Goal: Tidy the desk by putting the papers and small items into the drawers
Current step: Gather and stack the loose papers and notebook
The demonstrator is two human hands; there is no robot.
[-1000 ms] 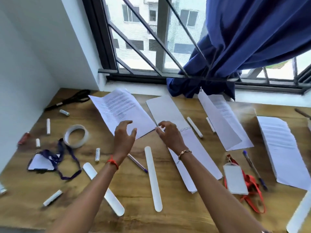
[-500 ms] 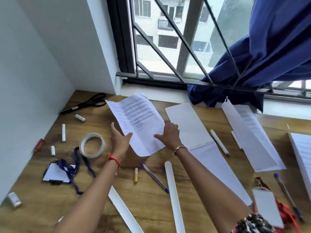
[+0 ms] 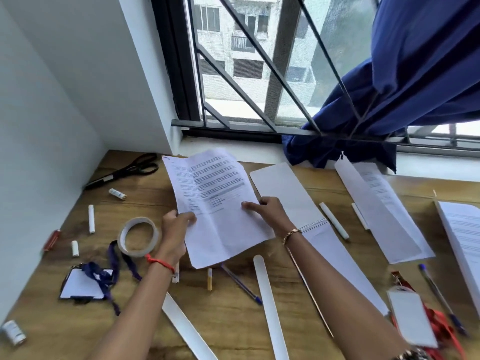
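Note:
A creased printed sheet of paper (image 3: 213,201) is lifted off the wooden desk (image 3: 228,315), tilted up toward me. My left hand (image 3: 175,229) pinches its left edge and my right hand (image 3: 267,211) pinches its right edge. Under and right of it lies an open spiral notepad (image 3: 293,193). More printed sheets (image 3: 381,211) lie to the right, and a thick paper stack (image 3: 465,235) sits at the right edge. No drawer is in view.
Scattered on the desk: black scissors (image 3: 124,171), a tape roll (image 3: 139,236), a blue-lanyard badge (image 3: 83,284), a red-lanyard badge (image 3: 413,318), pens (image 3: 241,284), white markers (image 3: 333,220), white strips (image 3: 270,307), a battery (image 3: 117,193). A blue curtain (image 3: 389,94) hangs over the sill.
Both hands have taken hold of the printed sheet and lifted it off the desk toward me. My view has swung to the left and closer.

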